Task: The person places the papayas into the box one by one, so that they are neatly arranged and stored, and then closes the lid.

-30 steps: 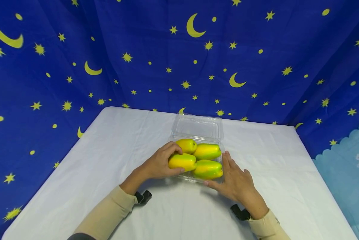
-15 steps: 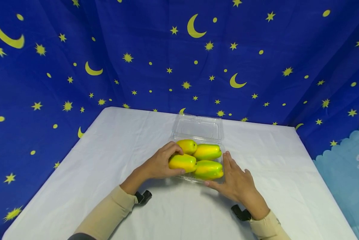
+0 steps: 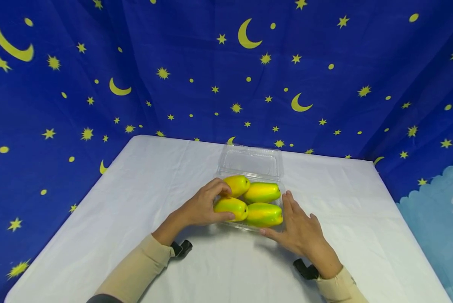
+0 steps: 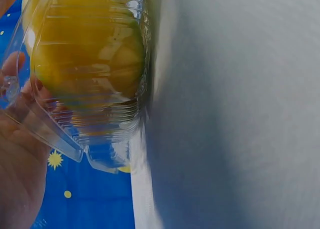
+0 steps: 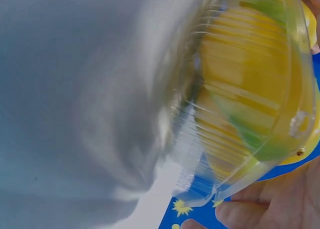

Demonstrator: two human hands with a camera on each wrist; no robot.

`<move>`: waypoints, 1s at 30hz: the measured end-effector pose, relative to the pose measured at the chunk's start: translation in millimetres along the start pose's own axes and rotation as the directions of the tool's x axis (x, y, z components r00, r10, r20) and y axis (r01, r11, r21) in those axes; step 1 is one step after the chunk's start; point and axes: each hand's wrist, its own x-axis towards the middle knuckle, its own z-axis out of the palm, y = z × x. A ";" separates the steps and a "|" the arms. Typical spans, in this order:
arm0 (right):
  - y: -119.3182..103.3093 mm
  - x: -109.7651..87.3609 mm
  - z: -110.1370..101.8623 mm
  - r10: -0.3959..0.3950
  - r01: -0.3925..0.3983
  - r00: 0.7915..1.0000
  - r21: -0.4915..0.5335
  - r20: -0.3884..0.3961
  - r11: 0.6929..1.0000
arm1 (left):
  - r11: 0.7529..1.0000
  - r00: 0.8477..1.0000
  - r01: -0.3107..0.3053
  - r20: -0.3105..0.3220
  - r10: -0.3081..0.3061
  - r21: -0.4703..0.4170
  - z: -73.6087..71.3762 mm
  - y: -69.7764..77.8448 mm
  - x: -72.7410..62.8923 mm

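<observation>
Several yellow-green papayas lie in the base of a clear plastic clamshell box (image 3: 250, 160), its lid folded open toward the back. My left hand (image 3: 203, 206) grips the front-left papaya (image 3: 231, 208) by its left end, thumb on the near side and fingers behind. Beside that fruit sits the front-right papaya (image 3: 264, 214). The back-left papaya (image 3: 237, 185) and back-right papaya (image 3: 262, 192) lie behind them. My right hand (image 3: 300, 229) rests at the box's right front corner, fingers straight along its side and thumb at the front rim. Both wrist views show papayas through the ribbed box wall (image 5: 240, 79).
A white cloth covers the table (image 3: 165, 168). A blue curtain (image 3: 196, 54) with yellow moons and stars hangs behind and at the sides. A light blue cloth (image 3: 438, 219) hangs at the right.
The front-left papaya has dropped slightly and tipped toward me, so the dark spot on its right end shows. Both hands stay almost in place.
</observation>
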 end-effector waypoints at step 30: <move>6.4 13.7 -47.5 0.033 0.061 0.920 0.226 -0.390 0.972 | 0.999 0.974 0.039 -0.225 -0.041 -0.017 -42.7 -0.4 27.8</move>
